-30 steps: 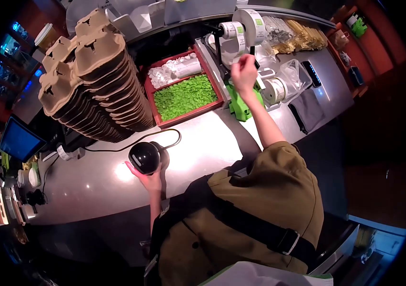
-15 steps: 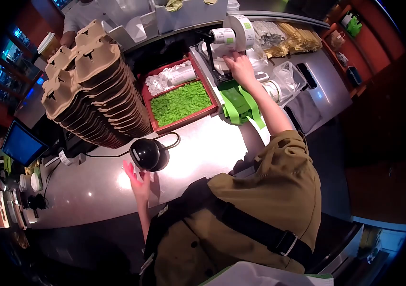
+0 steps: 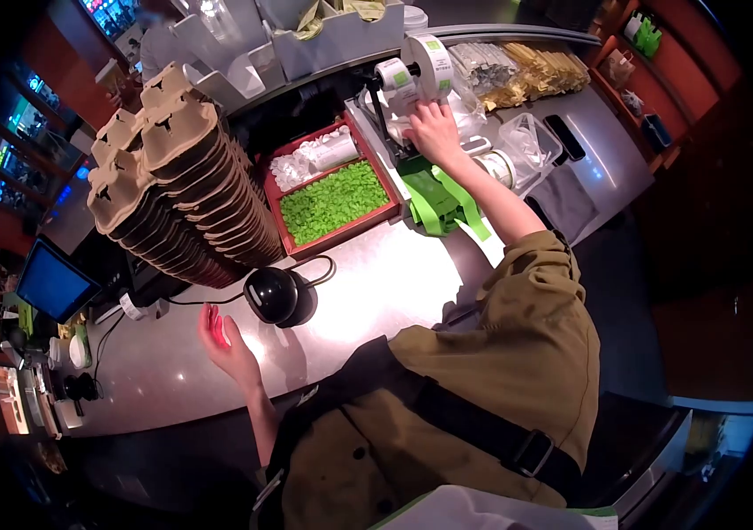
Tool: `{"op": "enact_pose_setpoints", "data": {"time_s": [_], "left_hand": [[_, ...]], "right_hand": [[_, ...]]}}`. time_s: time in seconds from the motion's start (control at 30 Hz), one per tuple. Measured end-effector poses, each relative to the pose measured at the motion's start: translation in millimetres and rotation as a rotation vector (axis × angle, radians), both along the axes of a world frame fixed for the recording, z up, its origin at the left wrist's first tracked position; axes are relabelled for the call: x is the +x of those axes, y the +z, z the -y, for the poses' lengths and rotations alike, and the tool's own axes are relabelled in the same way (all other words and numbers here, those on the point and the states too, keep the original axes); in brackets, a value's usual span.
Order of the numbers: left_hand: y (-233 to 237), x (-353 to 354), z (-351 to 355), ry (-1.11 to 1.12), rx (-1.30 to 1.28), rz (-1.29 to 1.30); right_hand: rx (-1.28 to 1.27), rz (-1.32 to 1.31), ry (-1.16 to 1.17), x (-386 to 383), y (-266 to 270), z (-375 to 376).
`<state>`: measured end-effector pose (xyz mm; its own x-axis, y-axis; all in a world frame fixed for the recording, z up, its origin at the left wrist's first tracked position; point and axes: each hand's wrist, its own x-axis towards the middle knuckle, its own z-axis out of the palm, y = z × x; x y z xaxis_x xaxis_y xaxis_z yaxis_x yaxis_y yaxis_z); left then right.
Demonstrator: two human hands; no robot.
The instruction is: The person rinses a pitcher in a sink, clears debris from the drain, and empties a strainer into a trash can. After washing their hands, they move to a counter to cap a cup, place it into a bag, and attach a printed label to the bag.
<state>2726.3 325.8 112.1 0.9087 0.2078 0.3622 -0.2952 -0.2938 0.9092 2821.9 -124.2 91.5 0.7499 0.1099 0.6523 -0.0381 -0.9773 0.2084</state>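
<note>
Label rolls sat on a stand at the far side of the counter, just above the right hand. Right hand was stretched out to the stand, knuckles up, fingers curled down onto it right below the rolls. Couldn't tell if the fingertips pinched a label; they were hidden behind the hand. Green strips hung from the stand, just under that wrist.

Left hand was held low over the near counter, palm open, fingers spread, nothing in it. Red glow on its fingers. Contact with the counter: couldn't tell. Scanner, black and round, stood just right of that hand, near but apart, its cable looping away behind it.

Beyond the left hand stood a tall leaning stack of cup carriers. Between the two hands lay a red tray, green bits in the near half, white packets in the far half. Right of the right hand: clear bags, a phone, a grey cloth.

Progress, as a judgement: early. Right hand was at the rolls, but no loose label showed in either hand, so peeling one off looked not yet done. Left hand free and idle by the scanner.
</note>
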Motion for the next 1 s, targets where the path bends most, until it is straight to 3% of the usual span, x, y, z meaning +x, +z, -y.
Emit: {"op": "enact_pose_setpoints", "data": {"time_s": [0.23,0.5,0.6,0.67,0.77,0.83,0.93,1.0], "left_hand": [[13.7,6.8,28.5,-0.221,0.031,0.121],[23.3,21.6,61.4,-0.466,0.087,0.137],[36.6,23.5,76.9,-0.609,0.221,0.162],[43.5,28.5,86.7,-0.663,0.282,0.197],[60.4,35.9,106.4,-0.700,0.336,0.348],[79.2,33.3,130.9,-0.692,0.287,0.360],[83.2,34.8,127.7,-0.721,-0.032,0.115],[73.5,38.3,106.3,-0.592,-0.201,0.077]], "right_hand": [[-0.210,0.035,0.011,2.1,-0.6,12.2],[-0.122,0.140,0.149,-23.0,16.9,23.0],[-0.094,-0.020,0.134,-31.4,23.7,22.0],[-0.113,0.259,0.304,-41.9,49.0,5.2],[0.115,0.308,0.461,-80.8,92.4,-52.7],[0.331,0.046,0.696,-95.9,118.3,-86.0],[0.681,-0.273,0.943,-84.3,139.2,-119.4],[0.664,-0.421,1.015,-57.5,153.5,-128.0]]}}
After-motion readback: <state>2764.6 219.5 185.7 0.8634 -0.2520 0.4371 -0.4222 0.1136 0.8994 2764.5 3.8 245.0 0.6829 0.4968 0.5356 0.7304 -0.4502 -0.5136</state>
